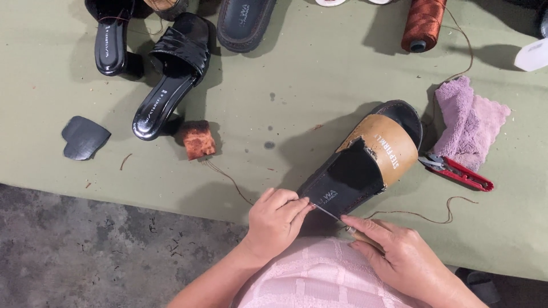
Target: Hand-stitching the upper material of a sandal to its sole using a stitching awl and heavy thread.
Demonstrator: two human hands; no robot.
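Clearly the left hand [277, 217] pinched a needle [324, 211] at the sandal's [365, 162] heel edge; the right hand [394, 251] closed on its handle, steadying; sandal lay on the table [319, 80] by red snips [459, 172].

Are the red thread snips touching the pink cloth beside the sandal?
Touching. The head view shows the red thread snips lying with their upper edge against the lower edge of the pink cloth, with no strip of the green table between them.

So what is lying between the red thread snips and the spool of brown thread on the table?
In the head view, a crumpled pink cloth lies between the red snips and the brown thread spool. A loose brown thread also runs down from the spool past the cloth.
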